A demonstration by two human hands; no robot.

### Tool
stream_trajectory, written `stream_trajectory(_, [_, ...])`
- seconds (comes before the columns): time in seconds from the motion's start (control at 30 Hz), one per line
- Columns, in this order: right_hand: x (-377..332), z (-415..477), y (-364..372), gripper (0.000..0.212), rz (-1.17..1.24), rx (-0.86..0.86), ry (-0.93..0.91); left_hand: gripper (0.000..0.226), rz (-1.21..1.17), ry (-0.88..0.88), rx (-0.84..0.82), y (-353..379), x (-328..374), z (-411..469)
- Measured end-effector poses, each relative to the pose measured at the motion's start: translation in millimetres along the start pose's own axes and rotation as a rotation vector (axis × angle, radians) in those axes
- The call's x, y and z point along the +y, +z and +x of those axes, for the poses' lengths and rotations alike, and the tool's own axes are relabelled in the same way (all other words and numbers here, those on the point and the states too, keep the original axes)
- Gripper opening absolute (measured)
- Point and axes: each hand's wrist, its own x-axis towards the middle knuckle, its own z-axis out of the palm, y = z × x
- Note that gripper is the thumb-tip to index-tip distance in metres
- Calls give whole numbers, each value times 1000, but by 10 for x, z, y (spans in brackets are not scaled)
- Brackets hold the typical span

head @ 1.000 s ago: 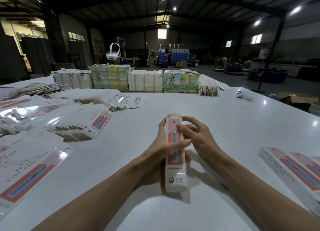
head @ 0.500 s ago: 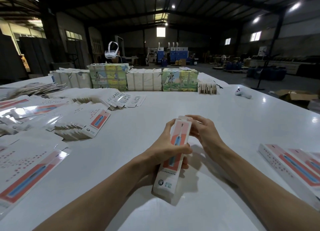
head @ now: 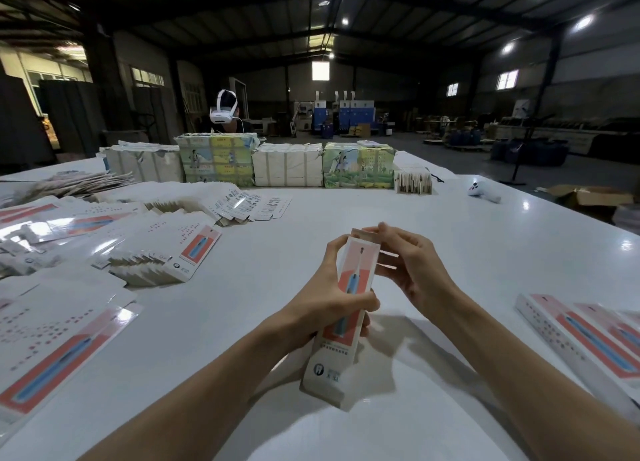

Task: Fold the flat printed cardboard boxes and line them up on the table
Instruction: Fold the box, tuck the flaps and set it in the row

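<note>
- Head view: box (head: 349, 308) held tilted over the desk (head: 381, 204), with its lower end close to the surface (contact unclear).
- Left hand (head: 322, 308) wraps the middle, thumb across the printed face.
- Right hand (head: 415, 270) fingers (head: 391, 234) curl onto the top flap; the tips are blurred.
- Risk: a flap pushed askew could crease or miss its slot, and a hard squeeze may buckle the walls.

Your printed cardboard box (head: 346, 308) looks matt; the white table (head: 450, 253) at mid-right shines smooth and glossy.
</note>
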Motion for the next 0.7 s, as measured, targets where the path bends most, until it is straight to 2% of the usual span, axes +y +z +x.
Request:
stream_trajectory(0.17, [-17, 12, -30, 18, 127, 56, 83, 108, 53, 54, 43, -8, -76, 34])
stream_trajectory(0.47, [-25, 5, -33, 20, 150, 48, 115, 112, 119, 111, 74, -12, -36, 21])
stream_trajectory(0.7, [-79, -14, -31, 22, 138, 29, 116, 106, 23, 101, 25, 22, 7, -6])
